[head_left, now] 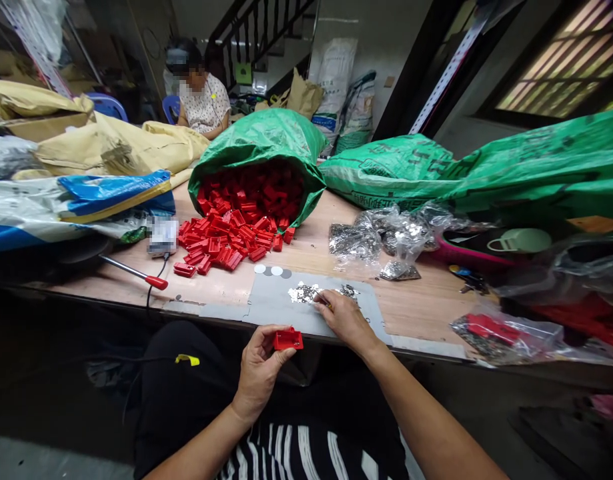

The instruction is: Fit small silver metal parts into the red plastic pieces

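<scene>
My left hand (262, 363) grips a small red plastic housing (288, 339) just off the table's front edge. Its hollow side faces me, and tiny shiny bits show inside. Over the grey mat (269, 300), my right hand (345, 319) has its fingertips pinched together at the edge of a pile of small shiny metal pieces (302, 293). Something thin seems to be between those fingers, too small to name. A second, darker little heap of small parts (349, 291) lies just beyond the right hand.
Red housings (226, 240) spill from a green woven sack (266, 133) at the back. Plastic bags of small metal parts (356, 241) lie to the right. A red-tipped metal lever (156, 282) juts out at left. Across the table sits another person (203, 100).
</scene>
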A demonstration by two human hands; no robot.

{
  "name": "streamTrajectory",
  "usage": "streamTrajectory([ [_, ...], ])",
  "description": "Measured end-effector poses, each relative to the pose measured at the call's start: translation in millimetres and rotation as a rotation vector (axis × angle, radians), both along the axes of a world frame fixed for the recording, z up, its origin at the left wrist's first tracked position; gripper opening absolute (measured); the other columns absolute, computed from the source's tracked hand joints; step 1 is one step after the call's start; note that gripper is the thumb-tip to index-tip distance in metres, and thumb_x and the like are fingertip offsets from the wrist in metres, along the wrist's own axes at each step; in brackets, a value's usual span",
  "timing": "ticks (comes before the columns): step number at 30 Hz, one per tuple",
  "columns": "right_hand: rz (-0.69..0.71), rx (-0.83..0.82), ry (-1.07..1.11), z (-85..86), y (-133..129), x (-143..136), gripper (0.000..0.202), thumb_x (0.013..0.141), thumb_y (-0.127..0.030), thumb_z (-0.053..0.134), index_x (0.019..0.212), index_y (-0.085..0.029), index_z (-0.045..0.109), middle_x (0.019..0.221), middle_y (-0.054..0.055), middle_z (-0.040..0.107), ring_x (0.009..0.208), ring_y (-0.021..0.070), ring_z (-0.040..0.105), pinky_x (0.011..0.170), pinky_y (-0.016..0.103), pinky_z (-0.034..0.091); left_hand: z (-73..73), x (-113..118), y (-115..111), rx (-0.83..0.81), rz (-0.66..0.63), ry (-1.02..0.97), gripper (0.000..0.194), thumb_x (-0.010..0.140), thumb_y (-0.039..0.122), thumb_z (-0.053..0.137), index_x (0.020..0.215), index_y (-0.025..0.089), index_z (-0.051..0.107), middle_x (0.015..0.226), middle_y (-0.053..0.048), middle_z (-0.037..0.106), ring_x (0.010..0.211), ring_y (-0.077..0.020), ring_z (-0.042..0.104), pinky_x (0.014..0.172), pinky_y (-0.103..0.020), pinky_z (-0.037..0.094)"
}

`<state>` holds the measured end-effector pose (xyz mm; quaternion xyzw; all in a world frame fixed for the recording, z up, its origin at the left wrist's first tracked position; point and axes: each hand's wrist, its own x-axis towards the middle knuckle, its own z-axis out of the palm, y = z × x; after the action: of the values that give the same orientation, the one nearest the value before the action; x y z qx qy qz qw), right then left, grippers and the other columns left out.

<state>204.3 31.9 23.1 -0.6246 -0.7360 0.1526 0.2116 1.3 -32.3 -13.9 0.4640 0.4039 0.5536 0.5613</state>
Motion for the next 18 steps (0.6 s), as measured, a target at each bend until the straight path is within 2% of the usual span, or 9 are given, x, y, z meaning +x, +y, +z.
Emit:
streamTrajectory([
  [3,-0.056,-0.004,-0.164,-2.8,6,-8,0.009,0.088,-0.023,0.056,0.081,-0.020,0.060,0.082,0.004,0.065,0.078,0.0187,0.059,0.070,0.028,0.039,-0.6,-2,0,0.019,0.005,0.043,0.031,0.074,0.025,0.074,0.102,0.019,0.063,0.104,-0.006,0.071,0.095,-0.0192,0.067,0.088,-0.031,0.053],
  [6,-0.094,-0.007,-0.222,-5.8,9,-14,0.011,0.087,-0.027,0.059,0.079,-0.020,0.059,0.080,0.005,0.065,0.077,0.0197,0.059,0.066,0.028,0.037,-0.8,-4,1,0.031,0.009,0.065,0.031,0.074,0.025,0.074,0.102,0.018,0.064,0.104,-0.007,0.071,0.096,-0.0202,0.067,0.088,-0.033,0.053],
  [13,-0.071,-0.047,-0.075,-1.5,13,-13,0.010,0.085,-0.023,0.058,0.076,-0.021,0.058,0.074,0.003,0.065,0.072,0.0186,0.058,0.065,0.027,0.036,1.4,-3,2,0.012,0.020,0.014,0.031,0.072,0.025,0.076,0.100,0.018,0.064,0.104,-0.006,0.072,0.096,-0.0204,0.068,0.088,-0.033,0.053],
  [18,-0.025,-0.016,0.094,1.9,7,-6,0.007,0.085,-0.024,0.054,0.080,-0.021,0.057,0.075,0.001,0.063,0.070,0.0173,0.057,0.065,0.027,0.037,4.3,-3,8,-0.120,0.010,-0.158,0.034,0.072,0.024,0.076,0.103,0.019,0.062,0.103,-0.005,0.072,0.094,-0.0178,0.068,0.086,-0.031,0.054],
])
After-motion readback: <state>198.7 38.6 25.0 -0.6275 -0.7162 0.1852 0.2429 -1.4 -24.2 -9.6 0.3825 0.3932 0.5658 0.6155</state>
